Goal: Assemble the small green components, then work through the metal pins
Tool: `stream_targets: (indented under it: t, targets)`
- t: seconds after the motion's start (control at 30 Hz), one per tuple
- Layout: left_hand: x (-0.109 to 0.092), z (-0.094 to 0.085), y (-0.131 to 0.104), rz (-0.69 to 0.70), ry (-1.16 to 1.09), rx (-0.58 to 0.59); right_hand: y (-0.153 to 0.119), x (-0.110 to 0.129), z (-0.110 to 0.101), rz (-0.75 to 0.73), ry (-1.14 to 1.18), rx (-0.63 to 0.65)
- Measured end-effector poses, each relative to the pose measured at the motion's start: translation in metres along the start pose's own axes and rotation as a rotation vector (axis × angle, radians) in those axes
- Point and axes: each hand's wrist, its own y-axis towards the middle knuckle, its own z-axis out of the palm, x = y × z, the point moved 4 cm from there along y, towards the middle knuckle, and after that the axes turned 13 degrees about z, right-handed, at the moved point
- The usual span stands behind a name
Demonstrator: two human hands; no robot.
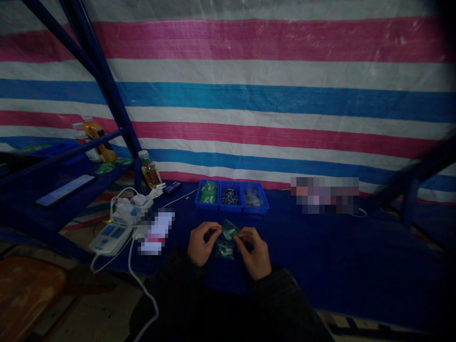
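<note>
My left hand (204,243) and my right hand (255,254) pinch a small green plastic bag (229,231) between them, one at each side. Just below it, nearer to me, lies another green plastic bag (225,250) with small pale pieces showing through. Beyond my hands three blue bins stand side by side. Green bags (208,192) fill the left bin, dark metal screw-like pieces (230,196) lie in the middle bin (231,208), and clear plastic pieces or bags (252,197) are in the right one.
On the left of the blue table (306,266) are a power strip (111,239) with plugs and white cables, a blurred-out phone-like item (157,233) and a bottle (150,170). A pixelated item (324,194) lies back right. Blue metal posts (117,104) and a striped sheet (267,104) stand behind.
</note>
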Motion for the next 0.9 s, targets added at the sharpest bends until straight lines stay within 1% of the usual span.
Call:
stream_targets:
  t: [0.1, 0.17, 0.37, 0.5, 0.63, 0.8, 0.9]
  targets:
    - [-0.002, -0.001, 0.001, 0.051, -0.002, 0.036, 0.000, 0.002, -0.001, 0.006, -0.007, 0.002]
    - [-0.002, -0.001, 0.002, 0.070, -0.017, 0.040, -0.001, 0.003, -0.001, 0.002, -0.022, 0.000]
    - [0.001, 0.001, 0.001, 0.073, -0.026, 0.045, -0.002, 0.010, -0.004, -0.057, -0.024, 0.011]
    - [0.002, 0.000, 0.001, 0.069, -0.032, 0.030, -0.002, 0.010, -0.003, -0.050, -0.038, 0.013]
    - [-0.003, -0.002, 0.003, 0.082, -0.029, 0.008, -0.001, 0.009, -0.003, -0.043, -0.051, 0.024]
    - [-0.009, -0.005, 0.007, 0.108, 0.012, -0.038, -0.001, 0.016, -0.005, -0.135, -0.061, 0.011]
    - [-0.009, -0.004, 0.007, 0.111, -0.002, -0.022, -0.001, 0.020, -0.006, -0.152, -0.067, -0.015]
